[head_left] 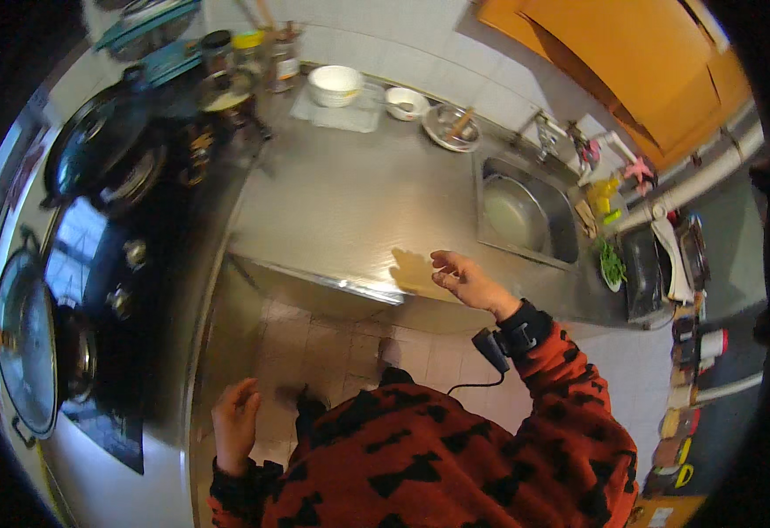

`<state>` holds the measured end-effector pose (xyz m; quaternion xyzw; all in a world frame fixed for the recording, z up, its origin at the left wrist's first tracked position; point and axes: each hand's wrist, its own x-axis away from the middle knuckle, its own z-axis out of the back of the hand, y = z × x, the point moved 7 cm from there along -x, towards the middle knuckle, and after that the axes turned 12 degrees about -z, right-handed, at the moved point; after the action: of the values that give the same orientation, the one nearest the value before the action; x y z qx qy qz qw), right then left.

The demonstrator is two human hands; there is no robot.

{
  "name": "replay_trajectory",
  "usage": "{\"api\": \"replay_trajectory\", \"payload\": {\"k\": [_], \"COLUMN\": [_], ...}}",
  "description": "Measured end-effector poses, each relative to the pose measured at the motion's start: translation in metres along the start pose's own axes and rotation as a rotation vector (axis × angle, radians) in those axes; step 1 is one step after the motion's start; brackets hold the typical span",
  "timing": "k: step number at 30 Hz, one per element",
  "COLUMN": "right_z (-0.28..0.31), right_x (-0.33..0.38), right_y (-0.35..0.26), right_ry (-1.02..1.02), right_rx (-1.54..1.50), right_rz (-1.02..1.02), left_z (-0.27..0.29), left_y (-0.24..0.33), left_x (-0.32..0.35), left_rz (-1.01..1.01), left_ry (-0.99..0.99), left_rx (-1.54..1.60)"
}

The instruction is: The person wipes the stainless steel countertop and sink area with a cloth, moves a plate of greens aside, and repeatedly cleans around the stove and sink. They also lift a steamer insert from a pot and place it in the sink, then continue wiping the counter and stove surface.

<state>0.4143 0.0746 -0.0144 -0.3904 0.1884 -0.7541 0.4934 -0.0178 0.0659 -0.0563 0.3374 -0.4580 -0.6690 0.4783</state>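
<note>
My right hand (pixel 471 283) is raised over the front edge of the steel countertop (pixel 350 194), its fingers loosely bent and apart, with nothing in them. Its shadow falls on the steel beside the fingertips. A black strap with a small black device (pixel 491 350) and a cable is on that wrist. Low at my left side hangs my left hand (pixel 236 417), near the edge of the stove counter. Its fingers curl slightly, the thumb stands apart, and no object shows in it. Closest to my right hand is the sink (pixel 568 231), with a round basin (pixel 515 214) of cloudy liquid inside.
A black stove (pixel 152 290) on the left carries a lidded wok (pixel 94 141) and a glass-lidded pan (pixel 29 343). Along the back wall stand jars (pixel 218 53), a white bowl (pixel 335 86), a smaller bowl (pixel 405 104) and a metal bowl (pixel 452 128). Green vegetables (pixel 612 262) lie right of the sink.
</note>
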Motion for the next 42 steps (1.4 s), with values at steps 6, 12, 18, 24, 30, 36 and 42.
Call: {"api": "replay_trajectory", "payload": {"k": [6, 12, 18, 24, 30, 36, 42], "right_z": [0.092, 0.155, 0.199, 0.235, 0.285, 0.325, 0.371], "right_x": [-0.003, 0.024, 0.085, 0.159, 0.206, 0.203, 0.182], "right_y": [0.121, 0.217, 0.305, 0.397, 0.518, 0.637, 0.675], "right_ry": [0.186, 0.245, 0.488, 0.782, 1.166, 1.142, 0.962], "right_rx": [-0.024, -0.175, -0.605, -1.152, -1.470, -1.735, -1.740], "right_rz": [-0.017, -0.012, -0.245, -0.491, -0.338, -0.475, -0.239], "left_z": [-0.121, -0.225, -0.282, -0.336, -0.385, -0.469, -0.581], "left_y": [0.034, 0.061, 0.080, 0.084, 0.118, 0.152, 0.221], "left_x": [-0.043, -0.084, -0.117, -0.138, -0.125, -0.101, -0.067], "left_rz": [0.102, 0.109, -0.080, -0.088, -0.124, 0.009, -0.068], "left_ry": [-0.099, -0.274, -0.451, -0.592, -0.627, -0.532, -0.644], "left_rx": [0.039, 0.060, 0.100, 0.114, 0.093, -0.031, -0.119]}}
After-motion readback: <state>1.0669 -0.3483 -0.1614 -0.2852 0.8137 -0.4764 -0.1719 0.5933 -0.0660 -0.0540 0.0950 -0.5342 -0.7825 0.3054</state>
